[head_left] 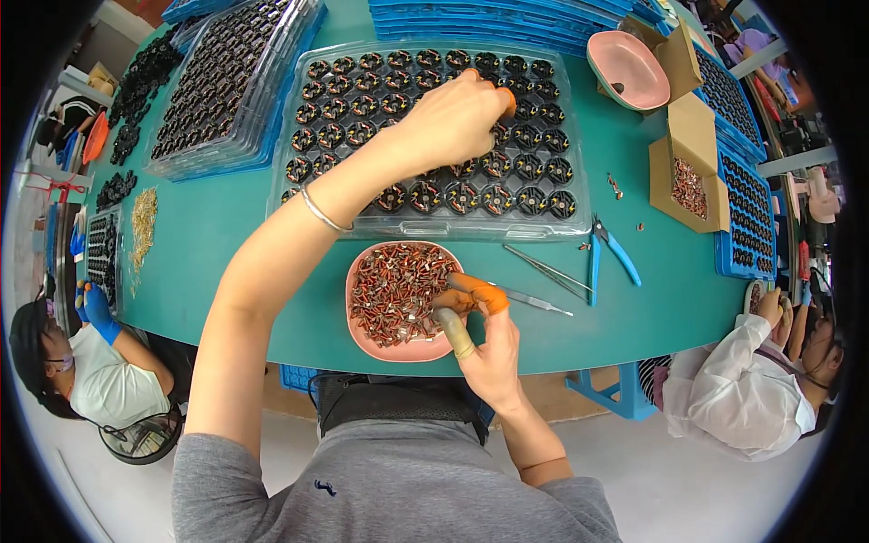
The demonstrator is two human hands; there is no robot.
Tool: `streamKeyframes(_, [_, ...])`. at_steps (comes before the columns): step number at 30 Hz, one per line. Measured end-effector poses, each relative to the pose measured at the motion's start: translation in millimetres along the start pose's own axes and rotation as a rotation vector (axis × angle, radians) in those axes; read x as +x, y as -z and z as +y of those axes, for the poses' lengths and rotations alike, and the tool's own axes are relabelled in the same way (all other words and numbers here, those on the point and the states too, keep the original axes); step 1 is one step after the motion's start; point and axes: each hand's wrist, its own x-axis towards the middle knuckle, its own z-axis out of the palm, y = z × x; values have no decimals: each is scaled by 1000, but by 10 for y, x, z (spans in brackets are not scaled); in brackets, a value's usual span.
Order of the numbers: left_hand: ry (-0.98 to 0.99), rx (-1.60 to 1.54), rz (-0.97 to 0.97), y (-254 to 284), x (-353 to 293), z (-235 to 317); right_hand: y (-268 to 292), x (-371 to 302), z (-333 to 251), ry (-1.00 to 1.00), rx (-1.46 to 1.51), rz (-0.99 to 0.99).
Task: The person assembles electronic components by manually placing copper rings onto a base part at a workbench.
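My left hand (460, 122) reaches over the clear plastic tray (407, 224), fingers bent inward and orange cots on some fingertips. Whatever it may be pinching is hidden beneath it. The tray holds rows of round black parts (462, 197) with copper and yellow bits. Closer to me, my right hand (484, 330) is at the right rim of a pink bowl (355, 337). Its thumb and fingers, in pale and orange cots, come together; anything between them is too small to make out. Small orange-brown and silvery pieces (398, 290) fill the bowl.
Tweezers (548, 270) and blue-handled cutters (611, 255) lie right of the bowl. Stacked trays (217, 90) stand left, blue trays (507, 27) behind. A cardboard box of small pieces (690, 188) and another pink bowl (629, 71) are right. Co-workers sit at both sides.
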Motion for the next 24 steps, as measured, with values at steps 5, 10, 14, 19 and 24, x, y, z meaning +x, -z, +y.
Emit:
streamKeyframes(5, [100,209,281,-124,114,-182,15,-6,-13,-23,-5,-19])
streamKeyframes(10, [55,394,293,-217,146,-87,49,8,1,-7,-6,29])
streamKeyframes(14, [132,249,357,-259,195,-74,99,46,-25,-11,-71,75])
streamKeyframes(19, [332,-482,448,85,5,-31,99,132,-99,298,-581,-30])
streamKeyframes(24, [294,-739,464,603,-770,299,-19,100,-173,253,-869,-208])
